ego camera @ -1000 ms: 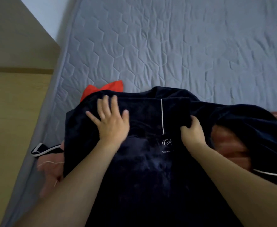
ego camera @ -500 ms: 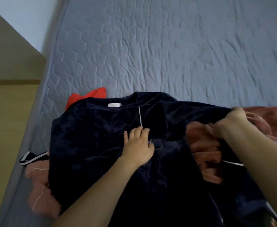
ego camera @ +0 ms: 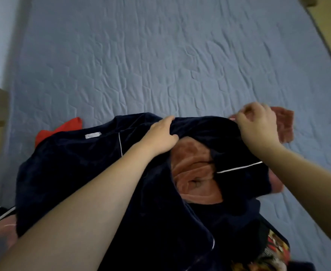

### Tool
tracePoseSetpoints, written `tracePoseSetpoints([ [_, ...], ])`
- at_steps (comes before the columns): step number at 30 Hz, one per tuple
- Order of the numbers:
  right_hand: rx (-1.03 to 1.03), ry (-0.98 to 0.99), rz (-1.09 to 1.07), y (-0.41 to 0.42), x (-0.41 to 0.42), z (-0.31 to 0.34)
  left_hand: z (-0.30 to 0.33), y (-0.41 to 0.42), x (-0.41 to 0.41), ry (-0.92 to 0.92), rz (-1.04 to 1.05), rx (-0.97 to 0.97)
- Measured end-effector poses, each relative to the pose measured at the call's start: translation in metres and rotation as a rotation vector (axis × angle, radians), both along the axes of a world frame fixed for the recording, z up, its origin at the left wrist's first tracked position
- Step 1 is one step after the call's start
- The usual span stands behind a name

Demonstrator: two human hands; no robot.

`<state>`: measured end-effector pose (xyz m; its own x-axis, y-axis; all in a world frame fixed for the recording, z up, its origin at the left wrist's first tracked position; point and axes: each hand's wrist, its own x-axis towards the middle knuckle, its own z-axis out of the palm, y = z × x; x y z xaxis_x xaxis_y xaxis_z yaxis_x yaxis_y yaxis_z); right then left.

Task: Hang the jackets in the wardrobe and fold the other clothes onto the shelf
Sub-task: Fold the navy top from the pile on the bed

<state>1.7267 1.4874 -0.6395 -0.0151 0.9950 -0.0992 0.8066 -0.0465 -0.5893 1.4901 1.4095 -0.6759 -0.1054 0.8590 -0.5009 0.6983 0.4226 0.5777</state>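
On a grey quilted bed (ego camera: 160, 55), a navy garment (ego camera: 78, 173) lies spread over rust-coloured clothing (ego camera: 194, 173). Left hand (ego camera: 160, 136) grips its upper edge; right hand (ego camera: 258, 124), slightly blurred, appears to pinch the same fabric.

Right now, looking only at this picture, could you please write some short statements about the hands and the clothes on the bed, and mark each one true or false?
1. Both hands grip the dark navy garment. True: the left hand and the right hand each hold its upper edge.
2. The navy garment hangs on a hanger. False: it lies spread on the grey quilted bed cover; no hanger shows.
3. A rust-brown garment lies under the navy one. True: it shows through the gap between the hands.
4. The red cloth lies to the right of the right hand. False: it peeks out at the left, beside the navy collar.
5. The navy garment has thin white piping. True.
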Motion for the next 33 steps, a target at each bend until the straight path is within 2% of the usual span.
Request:
tracePoseSetpoints([
  [1, -0.165, 0.019, -0.077, -0.001, 0.018, -0.002, 0.0, 0.007, 0.007, -0.006, -0.027, -0.023],
  [3, -0.635, 0.194, -0.21, -0.013, 0.054, -0.011, -0.001, 0.021, 0.026, 0.005, -0.064, -0.058],
  [5, -1.002, 0.309, -0.126, -0.026, 0.083, -0.02, -0.004, 0.034, 0.047, 0.032, -0.098, -0.068],
  [8, -1.161, 0.372, -0.075, -0.036, 0.104, -0.035, -0.009, 0.048, 0.076, 0.187, -0.162, -0.075],
  [11, -1.046, 0.171, -0.009, -0.038, 0.104, -0.046, -0.009, 0.056, 0.094, 0.432, -0.243, -0.092],
  [13, -0.981, 0.126, 0.019, -0.032, 0.104, -0.046, -0.004, 0.057, 0.1, 0.488, -0.265, -0.039],
  [15, -0.98, 0.153, 0.029, -0.027, 0.108, -0.039, 0.005, 0.053, 0.102, 0.458, -0.2, 0.071],
  [19, -0.885, 0.171, 0.02, -0.053, 0.112, -0.028, 0.032, 0.038, 0.106, 0.169, 0.008, 0.153],
  [22, -0.694, 0.074, 0.191, -0.06, 0.114, -0.015, 0.051, 0.026, 0.104, 0.171, 0.035, 0.171],
  [24, -0.44, -0.093, 0.271, -0.033, 0.123, 0.005, 0.064, 0.021, 0.098, 0.309, 0.044, 0.245],
  [26, 0.047, -0.207, 0.243, 0.012, 0.139, 0.032, 0.073, 0.02, 0.096, 0.441, 0.046, 0.36],
  [28, 0.481, -0.304, 0.213, 0.049, 0.154, 0.056, 0.075, 0.019, 0.107, 0.456, 0.073, 0.449],
  [29, 0.578, -0.318, 0.214, 0.057, 0.16, 0.065, 0.073, 0.017, 0.117, 0.421, 0.087, 0.471],
  [31, 0.543, -0.361, 0.208, 0.055, 0.166, 0.061, 0.057, 0.007, 0.142, 0.427, 0.009, 0.413],
  [33, 0.249, -0.406, 0.128, 0.033, 0.173, 0.032, 0.034, -0.009, 0.165, 0.541, -0.24, 0.143],
])
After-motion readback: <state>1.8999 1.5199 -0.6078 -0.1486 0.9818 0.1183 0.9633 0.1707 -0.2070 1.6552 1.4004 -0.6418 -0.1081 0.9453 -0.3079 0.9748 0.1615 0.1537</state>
